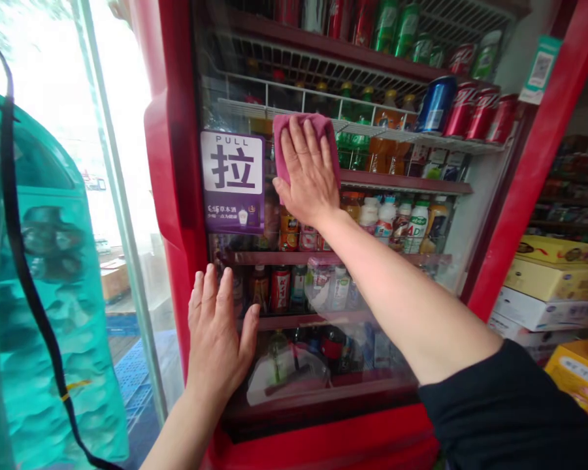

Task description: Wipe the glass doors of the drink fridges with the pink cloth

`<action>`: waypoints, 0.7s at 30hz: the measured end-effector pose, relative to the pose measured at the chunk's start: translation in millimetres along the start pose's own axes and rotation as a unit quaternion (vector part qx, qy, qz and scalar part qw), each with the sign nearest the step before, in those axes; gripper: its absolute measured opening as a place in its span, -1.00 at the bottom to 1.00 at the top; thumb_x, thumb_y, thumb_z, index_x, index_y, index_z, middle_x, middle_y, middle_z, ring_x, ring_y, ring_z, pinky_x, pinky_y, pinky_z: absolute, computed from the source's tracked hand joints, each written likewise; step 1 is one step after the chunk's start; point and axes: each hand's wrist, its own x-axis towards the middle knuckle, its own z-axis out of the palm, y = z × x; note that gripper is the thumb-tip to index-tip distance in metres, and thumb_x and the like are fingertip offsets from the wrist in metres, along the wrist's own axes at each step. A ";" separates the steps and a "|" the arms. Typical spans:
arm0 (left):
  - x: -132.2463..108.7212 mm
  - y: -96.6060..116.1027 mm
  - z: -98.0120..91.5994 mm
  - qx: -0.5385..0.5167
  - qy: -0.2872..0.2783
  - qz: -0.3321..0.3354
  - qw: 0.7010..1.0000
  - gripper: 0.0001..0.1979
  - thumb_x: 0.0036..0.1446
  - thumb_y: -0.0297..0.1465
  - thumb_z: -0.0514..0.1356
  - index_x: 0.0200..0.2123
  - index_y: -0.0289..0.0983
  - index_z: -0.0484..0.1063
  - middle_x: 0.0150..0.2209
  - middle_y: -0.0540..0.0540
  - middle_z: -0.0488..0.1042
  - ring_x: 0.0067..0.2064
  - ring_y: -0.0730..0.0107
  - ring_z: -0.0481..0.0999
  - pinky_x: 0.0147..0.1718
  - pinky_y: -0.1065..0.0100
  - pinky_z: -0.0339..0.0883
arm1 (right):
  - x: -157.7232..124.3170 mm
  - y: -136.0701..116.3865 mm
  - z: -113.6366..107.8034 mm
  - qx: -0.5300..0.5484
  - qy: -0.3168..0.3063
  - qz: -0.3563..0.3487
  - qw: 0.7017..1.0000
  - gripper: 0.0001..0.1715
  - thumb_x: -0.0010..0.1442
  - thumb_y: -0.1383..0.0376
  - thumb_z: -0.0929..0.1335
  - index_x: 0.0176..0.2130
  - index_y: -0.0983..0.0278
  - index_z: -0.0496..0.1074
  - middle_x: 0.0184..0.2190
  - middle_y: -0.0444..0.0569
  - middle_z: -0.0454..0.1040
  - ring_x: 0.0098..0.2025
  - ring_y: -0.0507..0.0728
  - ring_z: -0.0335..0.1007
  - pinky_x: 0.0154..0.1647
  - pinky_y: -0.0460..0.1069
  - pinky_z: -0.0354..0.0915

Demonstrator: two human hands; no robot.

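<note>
A folded pink cloth (282, 128) lies against the glass door (279, 346) of a red drinks fridge. My right hand (310, 171) holds it there under a flat palm, fingers stretched upward, just right of the purple and white PULL sticker (232, 181). Lower and to the left, my left hand (220, 326) is raised with its fingers straight and the thumb apart, and nothing is in it. It is near the glass by the door's left edge; whether it touches cannot be told. My right forearm hides part of the middle shelves.
Behind the glass, shelves carry cans (463, 108) and bottles (418, 225). The red door frame (176, 130) runs along the left, beside a teal plastic curtain (63, 313) and a black cord (17, 228). Stacked cartons (558, 281) stand at the right.
</note>
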 end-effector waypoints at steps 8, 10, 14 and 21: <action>-12.5 8.4 12.4 -0.010 -0.026 0.001 1.000 -0.16 0.46 -0.22 0.20 0.65 -0.19 -0.08 0.65 -0.36 -0.04 0.67 -0.20 -0.10 0.56 -0.31 0.00 | -164.0 -63.3 22.4 0.044 -0.091 -0.145 0.984 0.08 0.43 -0.06 0.40 0.62 0.38 0.00 0.65 0.18 0.00 0.71 0.37 -0.21 0.73 0.36 -0.18; -16.2 7.2 12.9 -0.011 -0.033 0.002 0.999 -0.16 0.46 -0.21 0.20 0.65 -0.18 -0.08 0.65 -0.36 -0.04 0.67 -0.21 -0.09 0.55 -0.33 0.00 | -209.0 -52.6 23.0 0.040 -0.108 -0.178 0.977 0.05 0.44 -0.09 0.39 0.61 0.35 0.05 0.60 0.17 0.15 0.69 0.33 -0.09 0.70 0.33 -0.06; -18.3 0.5 11.7 -0.012 -0.033 -0.001 0.999 -0.16 0.46 -0.20 0.20 0.65 -0.17 -0.08 0.65 -0.35 -0.05 0.66 -0.23 -0.08 0.55 -0.34 0.00 | -262.8 0.8 10.4 -0.022 -0.082 -0.126 0.988 -0.08 0.50 -0.12 0.29 0.57 0.32 0.18 0.52 0.23 0.32 0.61 0.36 0.12 0.65 0.35 0.05; -11.3 -1.3 12.9 -0.025 -0.023 -0.005 0.999 -0.16 0.46 -0.21 0.20 0.65 -0.16 -0.09 0.65 -0.33 -0.06 0.67 -0.21 -0.10 0.56 -0.31 -0.01 | -197.0 75.9 -20.3 -0.131 0.010 0.092 0.987 0.07 0.51 -0.16 0.12 0.63 0.50 -0.11 0.64 0.37 -0.02 0.70 0.44 -0.19 0.66 0.43 -0.10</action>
